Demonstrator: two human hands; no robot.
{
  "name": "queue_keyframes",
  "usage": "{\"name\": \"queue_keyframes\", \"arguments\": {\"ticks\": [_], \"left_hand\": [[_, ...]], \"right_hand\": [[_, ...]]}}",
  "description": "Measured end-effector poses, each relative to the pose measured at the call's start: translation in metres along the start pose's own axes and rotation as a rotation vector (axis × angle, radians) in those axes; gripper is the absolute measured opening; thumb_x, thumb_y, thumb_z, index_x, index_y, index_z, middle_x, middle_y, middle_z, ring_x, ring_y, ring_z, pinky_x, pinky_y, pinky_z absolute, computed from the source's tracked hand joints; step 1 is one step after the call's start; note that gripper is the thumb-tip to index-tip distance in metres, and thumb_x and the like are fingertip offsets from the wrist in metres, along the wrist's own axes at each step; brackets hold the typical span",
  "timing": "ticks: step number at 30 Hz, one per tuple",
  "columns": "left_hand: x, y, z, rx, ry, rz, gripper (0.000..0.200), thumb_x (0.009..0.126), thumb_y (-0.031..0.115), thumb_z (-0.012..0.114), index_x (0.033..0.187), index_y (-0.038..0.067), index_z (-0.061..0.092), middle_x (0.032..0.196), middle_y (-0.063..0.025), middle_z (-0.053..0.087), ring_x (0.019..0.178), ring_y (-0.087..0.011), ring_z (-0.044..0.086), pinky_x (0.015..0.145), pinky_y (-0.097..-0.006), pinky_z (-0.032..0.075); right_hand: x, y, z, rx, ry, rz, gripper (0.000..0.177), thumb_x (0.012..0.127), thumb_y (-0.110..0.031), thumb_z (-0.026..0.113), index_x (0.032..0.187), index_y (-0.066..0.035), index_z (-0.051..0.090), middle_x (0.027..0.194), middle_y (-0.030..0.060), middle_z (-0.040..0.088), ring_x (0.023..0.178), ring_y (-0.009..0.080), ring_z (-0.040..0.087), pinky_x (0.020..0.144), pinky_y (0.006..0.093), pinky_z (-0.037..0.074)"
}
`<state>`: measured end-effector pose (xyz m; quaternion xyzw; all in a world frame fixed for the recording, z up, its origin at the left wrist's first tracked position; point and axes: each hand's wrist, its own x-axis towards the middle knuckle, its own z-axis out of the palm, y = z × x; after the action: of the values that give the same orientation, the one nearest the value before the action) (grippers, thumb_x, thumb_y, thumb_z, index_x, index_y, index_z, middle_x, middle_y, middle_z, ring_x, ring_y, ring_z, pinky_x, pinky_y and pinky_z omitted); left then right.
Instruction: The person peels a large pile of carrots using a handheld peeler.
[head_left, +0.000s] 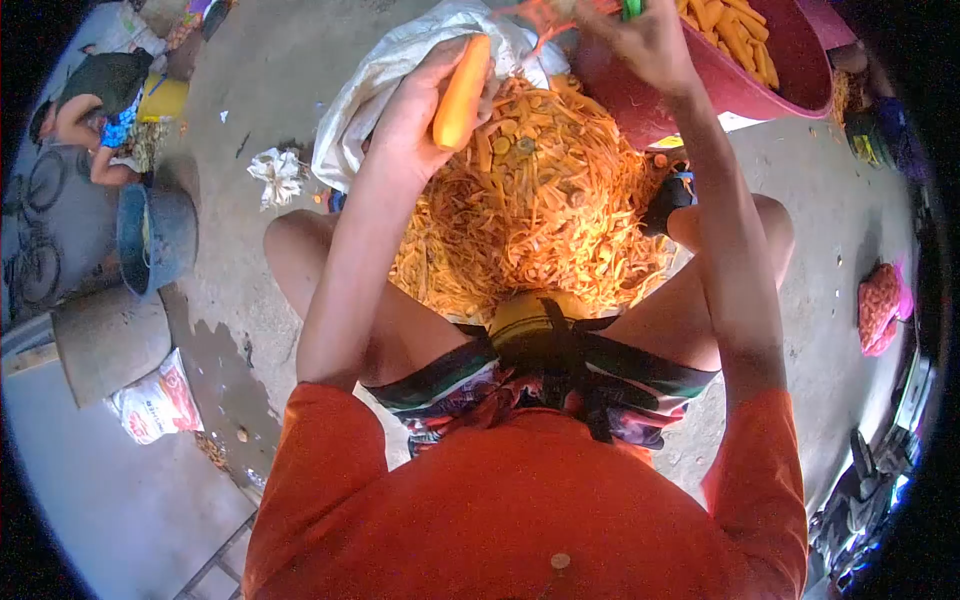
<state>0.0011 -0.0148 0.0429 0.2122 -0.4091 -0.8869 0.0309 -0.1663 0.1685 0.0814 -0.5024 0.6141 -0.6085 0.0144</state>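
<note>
My left hand is wrapped round a smooth, peeled carrot, which stands tilted with its top end up. At the top edge of the view, my right hand closes on a green-handled tool, most of it hidden or cut off by the frame. Blurred orange strips show just left of that hand. Below both hands, a big heap of carrot peelings lies between my legs, with some cut carrot ends in it.
A white sack lies open left of the heap. Peeled carrots fill a large red tub at upper right. A blue-grey tub and another person are at left. A red mesh bag rests at right.
</note>
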Motion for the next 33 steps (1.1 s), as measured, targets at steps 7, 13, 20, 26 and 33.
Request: {"name": "queue_keyframes", "arguments": {"ticks": [7, 13, 20, 26, 33], "left_hand": [[0.003, -0.004, -0.002, -0.007, -0.090, -0.003, 0.026, 0.101, 0.027, 0.057, 0.114, 0.005, 0.062, 0.096, -0.0068, 0.067, 0.079, -0.0137, 0.063, 0.065, -0.0301, 0.054], [0.001, 0.004, 0.008, -0.095, 0.039, 0.013, 0.027, 0.101, 0.026, 0.057, 0.119, 0.007, 0.061, 0.099, -0.0067, 0.067, 0.082, -0.0177, 0.065, 0.069, -0.0295, 0.054], [-0.001, 0.003, 0.005, -0.092, -0.084, 0.014, 0.026, 0.099, 0.028, 0.060, 0.114, 0.006, 0.060, 0.098, -0.0059, 0.065, 0.078, -0.0130, 0.063, 0.063, -0.0275, 0.054], [-0.007, 0.000, 0.011, -0.024, 0.002, 0.008, 0.027, 0.100, 0.028, 0.059, 0.113, 0.005, 0.059, 0.097, -0.0074, 0.066, 0.081, -0.0160, 0.066, 0.065, -0.0299, 0.056], [-0.005, 0.012, 0.012, -0.104, -0.100, -0.019, 0.025, 0.096, 0.027, 0.065, 0.111, 0.008, 0.061, 0.099, -0.0045, 0.066, 0.080, -0.0162, 0.065, 0.070, -0.0328, 0.059]], "right_hand": [[0.006, -0.005, 0.003, 0.032, -0.064, 0.041, 0.023, 0.087, -0.005, 0.075, 0.107, -0.005, 0.063, 0.095, 0.0071, 0.069, 0.086, 0.0158, 0.066, 0.076, 0.0341, 0.058], [-0.016, -0.021, 0.034, -0.101, -0.277, -0.099, 0.044, 0.079, -0.015, 0.086, 0.116, -0.007, 0.064, 0.101, 0.0023, 0.068, 0.095, 0.0139, 0.062, 0.087, 0.0331, 0.053], [-0.004, 0.001, 0.009, 0.036, -0.044, 0.022, 0.035, 0.084, -0.009, 0.079, 0.112, -0.006, 0.059, 0.097, 0.0038, 0.065, 0.092, 0.0149, 0.061, 0.081, 0.0319, 0.052], [-0.010, 0.004, 0.017, -0.118, -0.071, -0.094, 0.039, 0.081, -0.014, 0.084, 0.113, -0.004, 0.064, 0.103, 0.0058, 0.071, 0.093, 0.0166, 0.066, 0.085, 0.0332, 0.053], [-0.012, -0.021, 0.032, -0.071, -0.274, -0.103, 0.041, 0.079, -0.012, 0.084, 0.114, -0.005, 0.064, 0.101, 0.0047, 0.068, 0.092, 0.0156, 0.064, 0.084, 0.0338, 0.054]]}}
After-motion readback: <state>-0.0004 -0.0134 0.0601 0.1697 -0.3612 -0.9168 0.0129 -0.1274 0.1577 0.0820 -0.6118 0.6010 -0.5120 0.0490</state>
